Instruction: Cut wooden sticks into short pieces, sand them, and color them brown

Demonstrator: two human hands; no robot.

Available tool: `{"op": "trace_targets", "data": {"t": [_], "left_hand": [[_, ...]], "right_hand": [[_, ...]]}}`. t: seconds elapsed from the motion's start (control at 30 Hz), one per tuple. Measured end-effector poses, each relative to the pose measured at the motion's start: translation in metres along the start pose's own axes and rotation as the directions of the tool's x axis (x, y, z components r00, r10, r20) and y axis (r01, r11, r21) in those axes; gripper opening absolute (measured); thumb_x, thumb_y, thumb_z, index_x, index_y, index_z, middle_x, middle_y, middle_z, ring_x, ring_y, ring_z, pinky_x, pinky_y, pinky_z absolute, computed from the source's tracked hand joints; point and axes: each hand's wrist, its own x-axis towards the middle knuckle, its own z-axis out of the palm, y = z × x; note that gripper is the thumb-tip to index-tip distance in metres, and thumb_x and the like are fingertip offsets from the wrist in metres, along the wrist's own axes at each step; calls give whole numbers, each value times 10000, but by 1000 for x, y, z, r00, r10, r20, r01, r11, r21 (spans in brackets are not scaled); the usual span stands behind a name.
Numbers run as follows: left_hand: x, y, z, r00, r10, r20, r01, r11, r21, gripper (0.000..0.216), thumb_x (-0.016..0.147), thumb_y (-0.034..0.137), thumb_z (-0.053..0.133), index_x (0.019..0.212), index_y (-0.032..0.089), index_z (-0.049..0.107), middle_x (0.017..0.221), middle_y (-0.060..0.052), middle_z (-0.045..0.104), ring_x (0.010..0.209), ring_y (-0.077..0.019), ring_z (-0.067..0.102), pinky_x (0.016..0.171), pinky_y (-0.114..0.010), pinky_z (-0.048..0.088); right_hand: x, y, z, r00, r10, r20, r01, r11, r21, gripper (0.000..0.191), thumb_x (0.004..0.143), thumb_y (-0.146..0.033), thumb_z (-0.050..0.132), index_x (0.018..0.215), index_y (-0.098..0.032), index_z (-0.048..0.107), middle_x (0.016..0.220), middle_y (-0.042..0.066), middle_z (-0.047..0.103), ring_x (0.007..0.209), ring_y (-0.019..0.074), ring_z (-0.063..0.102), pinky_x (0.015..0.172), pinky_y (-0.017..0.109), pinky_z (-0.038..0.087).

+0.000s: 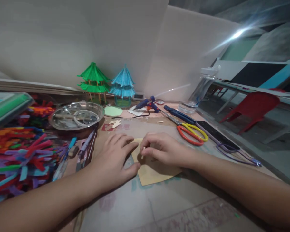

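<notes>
My left hand (114,159) lies flat with fingers stretched out, pressing on the left edge of a tan piece of card (154,172) on the table. My right hand (163,149) rests on the card's top, its fingers pinched on a small pale stick (143,152). The two hands almost touch over the card. More short pale sticks (114,123) lie farther back on the table.
A heap of coloured paper strips (16,154) fills the left. Behind are a metal bowl (76,116), pens (87,146), green (93,80) and blue (123,85) paper pagodas, a glue gun (147,104), orange-yellow scissors (190,132), a phone (216,133), a water bottle (199,91).
</notes>
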Motion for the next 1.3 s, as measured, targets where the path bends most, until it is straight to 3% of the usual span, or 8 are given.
{"op": "trace_targets", "data": {"t": [0.4,0.57,0.7,0.87,1.0,1.13,1.2,1.3], "left_hand": [[-1,-3,3,1000,-2,-4,2,1000,-1,338,892,314,514,1171,164,632,1203,-127,576,1186,-315,462,1047,-539,345],[1,-10,2,1000,5,-6,-5,1000,-3,317,929,308,482,1166,197,661,1183,-110,587,1173,-301,473,1031,-512,364],[4,-16,4,997,-44,-66,49,995,82,329,947,238,432,1166,212,677,1196,-104,600,1158,-305,479,1021,-522,360],[5,-18,5,996,-62,-64,69,990,126,332,949,239,425,1158,206,680,1219,-97,606,1154,-300,484,1018,-513,370],[7,-18,5,995,-50,-82,62,987,149,354,944,236,417,1180,215,680,1223,-100,612,1156,-308,489,1010,-529,373],[8,-20,4,997,-46,-58,53,990,127,368,937,224,403,1173,213,685,1222,-98,620,1143,-297,511,990,-510,398],[8,-21,4,997,-42,-59,49,992,120,369,932,208,400,1155,216,694,1211,-93,627,1133,-289,519,980,-494,409],[7,-21,4,996,-26,-87,37,991,125,357,936,219,411,1145,222,700,1182,-88,636,1127,-285,514,988,-492,401]], "right_hand": [[-5,8,8,984,-127,124,158,944,-290,71,870,-198,639,810,-163,627,790,63,664,755,179,592,706,287,447],[-19,-13,3,994,-58,91,65,996,-69,118,952,-177,445,862,-182,521,876,70,654,811,168,597,755,304,467],[-29,-23,9,980,-144,141,121,980,161,245,1016,-354,341,862,-197,451,1031,117,612,975,178,559,887,350,457],[-23,-22,26,975,-126,183,81,968,236,388,1000,-519,297,825,-200,433,919,91,555,871,175,520,835,356,459],[-24,-28,27,930,-156,333,-41,856,515,381,989,-544,313,841,-208,415,785,46,561,755,163,574,733,326,500],[-27,-31,18,980,-41,197,-18,957,290,246,981,-402,418,837,-204,439,1045,145,604,1011,215,577,904,402,465],[-27,-31,15,962,-29,270,-30,977,212,227,969,-365,446,810,-204,446,1112,168,609,1114,236,546,973,428,422],[-28,-30,11,894,-81,442,-171,848,501,297,985,-460,408,824,-211,424,978,143,678,1030,226,618,907,411,464]]}}
